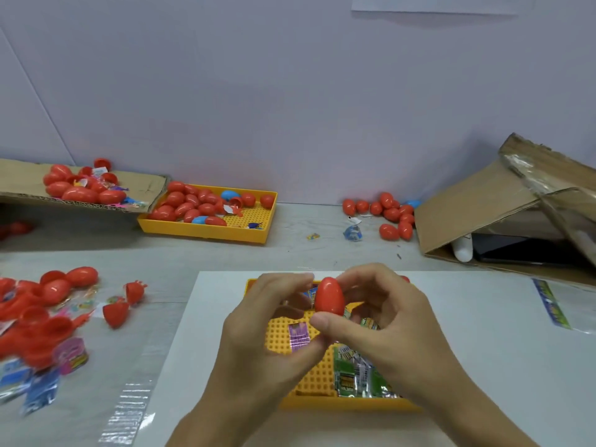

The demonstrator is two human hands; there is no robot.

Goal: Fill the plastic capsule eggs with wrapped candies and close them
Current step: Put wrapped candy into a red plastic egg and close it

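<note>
Above a yellow pegged tray [292,337] near the front of the table [322,250], two hands are holding one red capsule egg [329,296] upright between them. The left hand [261,330] is curling round the egg's left side, its thumb pressing at the lower end. The right hand [387,321] is curling round the right side, its thumb lying across the egg's bottom and its fingers arching over the top. The egg is looking closed. Under the hands, wrapped candies [358,372] are lying in the tray, which is sitting on a white sheet [483,333]. To the left, open red egg halves [119,312] and more wrappers are lying scattered. Farther back, a second yellow tray [206,232] is holding red and blue eggs, beside a cardboard flap [19,182] carrying more eggs. A loose cluster of red eggs [392,217] is resting near a cardboard box [483,214] at the right.
</note>
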